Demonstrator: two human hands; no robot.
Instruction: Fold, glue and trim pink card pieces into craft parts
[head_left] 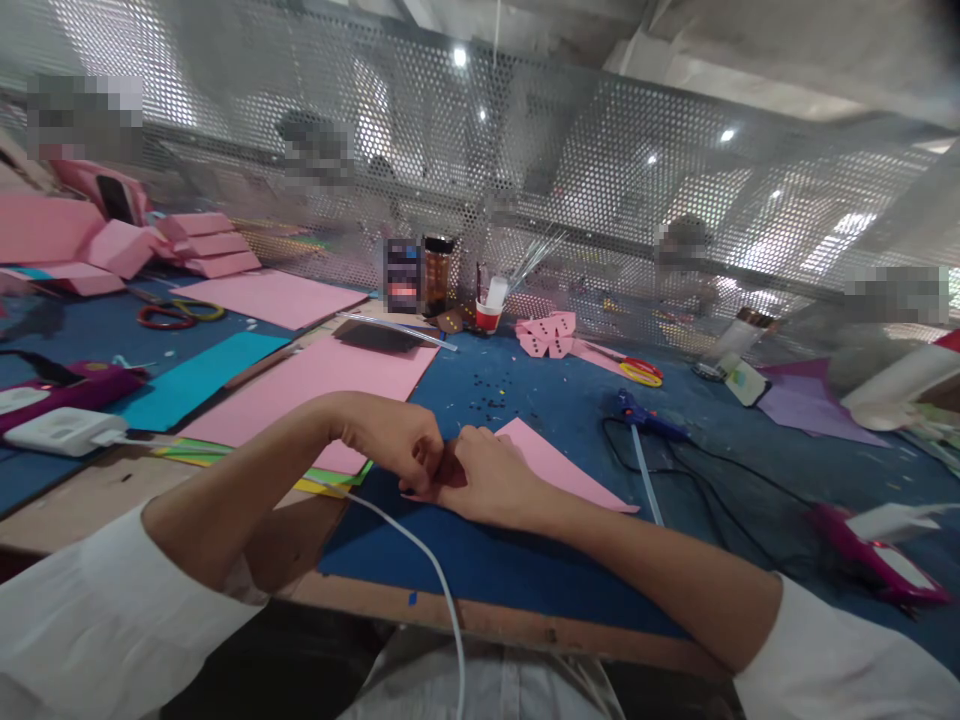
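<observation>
A folded-looking pink sheet of paper (562, 470) lies on the blue work mat, with one pointed corner toward the right. My right hand (487, 480) is curled over its left part, fingers closed against the paper. Close beside it, my left hand (409, 445) is closed in a fist, its fingertips touching or almost touching the right hand. What the left fingers pinch is hidden, though a small dark spot shows just under them. Tiny black dots (491, 390) are scattered on the mat beyond the hands.
A blue glue gun (649, 415) with its cord lies at right, near red-yellow scissors (641, 372) and a dotted pink paper bow (546, 335). Pink sheets (262, 395) and a blue sheet (202, 380) are at left. A white cable (420, 545) crosses the front edge. Perforated metal screen stands behind.
</observation>
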